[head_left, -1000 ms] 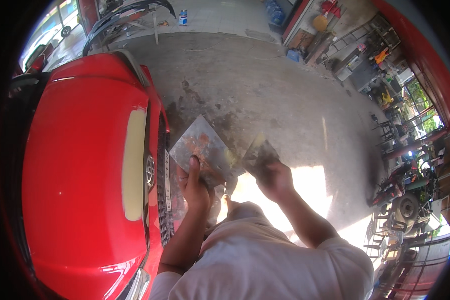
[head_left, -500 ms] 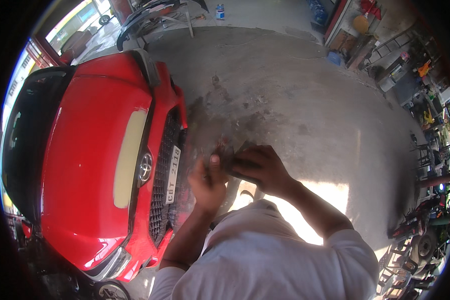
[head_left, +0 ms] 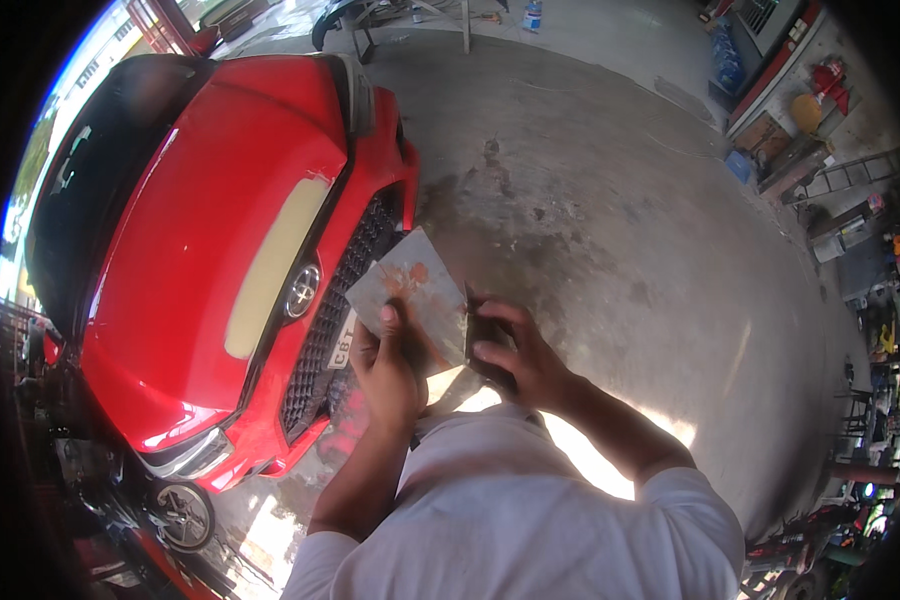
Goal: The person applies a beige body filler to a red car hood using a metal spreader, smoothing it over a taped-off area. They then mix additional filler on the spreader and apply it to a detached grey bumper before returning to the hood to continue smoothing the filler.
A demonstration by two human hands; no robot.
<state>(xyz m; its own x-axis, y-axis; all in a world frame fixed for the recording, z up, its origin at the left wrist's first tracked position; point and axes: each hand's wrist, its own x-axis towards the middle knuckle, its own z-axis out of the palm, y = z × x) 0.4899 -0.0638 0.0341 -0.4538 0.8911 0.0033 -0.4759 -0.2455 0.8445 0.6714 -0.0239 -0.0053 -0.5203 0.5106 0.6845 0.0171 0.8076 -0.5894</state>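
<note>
In my left hand [head_left: 390,375] is a flat, grey, square-cornered sheet or plate [head_left: 435,295] with rusty-brown stains, my thumb pressed on its face. Whether it is stiff or paper-like I cannot tell. My right hand [head_left: 525,360], fingers bent, grips a dark, flat, rectangular piece [head_left: 490,345] close against the sheet's right edge. Both hands are in front of my waist. To their left stands a red car [head_left: 210,240], its front turned toward me. A long pale yellow patch [head_left: 275,265] runs along the front of its hood.
The car's dark grille [head_left: 320,350] is just left of my left hand. Grey, stained concrete [head_left: 610,220] stretches to the right. At the back stand a work stand [head_left: 465,25] and a blue-labelled container [head_left: 532,15]. Tools and a ladder [head_left: 850,178] line the right side.
The grey sheet, unclear in the blur before, now shows tilted up in my left hand. My right hand has turned with its dark piece. The whole view has swung leftward.
</note>
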